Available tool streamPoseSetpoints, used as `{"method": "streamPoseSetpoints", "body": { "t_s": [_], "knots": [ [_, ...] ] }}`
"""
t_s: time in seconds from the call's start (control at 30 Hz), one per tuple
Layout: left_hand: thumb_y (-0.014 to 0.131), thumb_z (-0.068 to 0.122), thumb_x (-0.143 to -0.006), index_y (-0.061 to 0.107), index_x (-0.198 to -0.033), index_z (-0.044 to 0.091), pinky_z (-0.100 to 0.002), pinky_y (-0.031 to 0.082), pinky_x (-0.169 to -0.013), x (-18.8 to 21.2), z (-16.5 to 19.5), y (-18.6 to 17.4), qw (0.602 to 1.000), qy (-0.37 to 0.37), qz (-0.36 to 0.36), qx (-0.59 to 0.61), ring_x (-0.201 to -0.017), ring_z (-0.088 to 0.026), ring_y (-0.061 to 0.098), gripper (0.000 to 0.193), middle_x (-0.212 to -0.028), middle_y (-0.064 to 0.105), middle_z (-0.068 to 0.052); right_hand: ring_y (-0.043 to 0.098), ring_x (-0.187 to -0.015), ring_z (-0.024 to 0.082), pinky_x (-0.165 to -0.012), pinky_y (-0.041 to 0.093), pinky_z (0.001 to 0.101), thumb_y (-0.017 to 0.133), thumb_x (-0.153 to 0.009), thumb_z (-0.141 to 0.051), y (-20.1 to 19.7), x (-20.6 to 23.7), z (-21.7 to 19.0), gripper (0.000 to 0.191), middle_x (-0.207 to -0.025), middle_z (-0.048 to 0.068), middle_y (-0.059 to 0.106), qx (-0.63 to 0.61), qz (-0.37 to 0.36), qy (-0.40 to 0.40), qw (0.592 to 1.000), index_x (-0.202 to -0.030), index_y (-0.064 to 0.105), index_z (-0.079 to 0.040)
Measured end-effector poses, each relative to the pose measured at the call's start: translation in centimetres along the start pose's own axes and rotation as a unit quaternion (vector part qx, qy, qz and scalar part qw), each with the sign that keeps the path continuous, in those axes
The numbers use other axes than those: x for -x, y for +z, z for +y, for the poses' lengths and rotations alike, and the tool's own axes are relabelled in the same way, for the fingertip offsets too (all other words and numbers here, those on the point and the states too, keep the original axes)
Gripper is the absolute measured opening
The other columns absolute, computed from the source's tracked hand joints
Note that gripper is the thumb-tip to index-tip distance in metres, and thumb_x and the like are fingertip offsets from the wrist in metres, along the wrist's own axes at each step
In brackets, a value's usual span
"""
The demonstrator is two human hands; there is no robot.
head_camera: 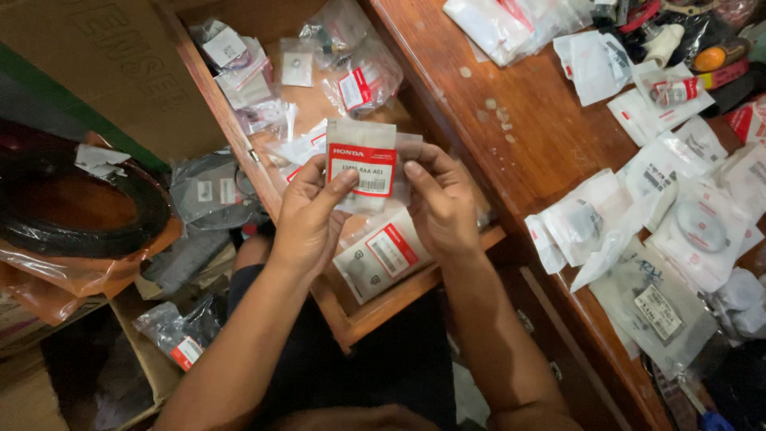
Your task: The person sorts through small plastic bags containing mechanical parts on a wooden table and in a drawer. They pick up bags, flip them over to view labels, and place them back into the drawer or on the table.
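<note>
Both hands hold one small clear bag up over an open wooden drawer. The bag has a white label with a red edge. The left hand grips the bag on its left side, with the thumb pressed on the front of the label and the other fingers behind. The right hand grips the right side the same way, thumb on the front, fingers tucked behind. So both hands are pinched shut on the bag.

The drawer under the hands is full of more little bags with red and white labels. They lie in a messy pile.

To the right is a wooden table. Many white and clear packets are spread across it, some on top of each other.

To the left, well apart from the hands, a black rubber ring sits inside an orange plastic wrap. A brown box is above it
</note>
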State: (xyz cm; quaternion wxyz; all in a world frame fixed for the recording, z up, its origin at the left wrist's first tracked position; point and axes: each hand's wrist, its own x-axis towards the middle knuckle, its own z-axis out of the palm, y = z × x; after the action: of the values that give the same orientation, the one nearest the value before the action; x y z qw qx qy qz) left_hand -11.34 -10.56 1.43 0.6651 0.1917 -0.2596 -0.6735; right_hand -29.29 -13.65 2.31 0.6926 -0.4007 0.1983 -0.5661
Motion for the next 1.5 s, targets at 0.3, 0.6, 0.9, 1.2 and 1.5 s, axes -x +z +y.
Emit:
{"method": "streamPoseSetpoints", "body": {
  "t_s": [0.3, 0.6, 0.9, 1.2, 1.5],
  "knots": [
    [0.063, 0.003, -0.100, 0.053, -0.124, 0.002, -0.039, 0.060, -0.097, 0.2, 0.0, 0.7, 0.999, 0.020, -0.009, -0.050, -0.110, -0.019, 0.071, 0.026, -0.117, 0.070, -0.012, 0.063, -0.105, 0.015, -0.093, 0.052, 0.0309, 0.064, -0.100, 0.007, 0.4, 0.2, 0.0, 0.034, -0.117, 0.009, 0.066, 0.076, 0.033, -0.073, 0.994, -0.129, 0.057, -0.009],
    [0.066, 0.005, -0.105, 0.057, -0.123, 0.000, -0.027, 0.056, -0.096, 1.4, -0.5, 0.7, 0.973, 0.105, 0.000, -0.205, -0.107, -0.013, 0.069, 0.021, -0.115, 0.072, -0.009, 0.063, -0.080, 0.008, -0.076, 0.054, 0.0240, 0.065, -0.103, 0.000, 0.9, 2.0, 0.3, 0.020, -0.098, 0.003, 0.073, 0.319, 0.071, -0.079, 0.942, -0.122, 0.070, 0.003],
    [0.066, 0.005, -0.100, 0.059, -0.128, 0.000, -0.026, 0.055, -0.093, 1.3, 0.1, 0.3, 0.941, 0.122, 0.029, -0.315, -0.105, -0.011, 0.068, 0.029, -0.116, 0.070, -0.006, 0.062, -0.108, 0.015, -0.085, 0.059, 0.0280, 0.075, -0.090, -0.002, 5.5, 2.9, -1.1, 0.039, -0.124, 0.011, 0.056, 0.419, -0.011, -0.119, 0.900, -0.127, 0.063, 0.004],
    [0.067, 0.007, -0.100, 0.061, -0.126, 0.000, -0.022, 0.054, -0.084, 1.5, 0.3, 0.9, 0.944, 0.059, 0.001, -0.326, -0.097, -0.010, 0.069, 0.027, -0.111, 0.074, -0.007, 0.067, -0.111, 0.019, -0.097, 0.053, 0.0299, 0.066, -0.100, 0.002, 5.2, 4.2, -1.8, 0.026, -0.119, 0.012, 0.067, 0.503, 0.046, -0.191, 0.842, -0.126, 0.068, 0.000],
    [0.067, 0.005, -0.099, 0.058, -0.128, -0.001, -0.026, 0.055, -0.094, 1.8, 0.5, 1.3, 0.955, 0.042, -0.029, -0.293, -0.104, -0.013, 0.070, 0.031, -0.115, 0.073, -0.009, 0.067, -0.103, 0.018, -0.091, 0.055, 0.0281, 0.066, -0.101, 0.001, 4.4, 4.4, -0.9, 0.021, -0.117, 0.012, 0.067, 0.474, 0.090, -0.183, 0.857, -0.122, 0.067, 0.003]
  ]
}}
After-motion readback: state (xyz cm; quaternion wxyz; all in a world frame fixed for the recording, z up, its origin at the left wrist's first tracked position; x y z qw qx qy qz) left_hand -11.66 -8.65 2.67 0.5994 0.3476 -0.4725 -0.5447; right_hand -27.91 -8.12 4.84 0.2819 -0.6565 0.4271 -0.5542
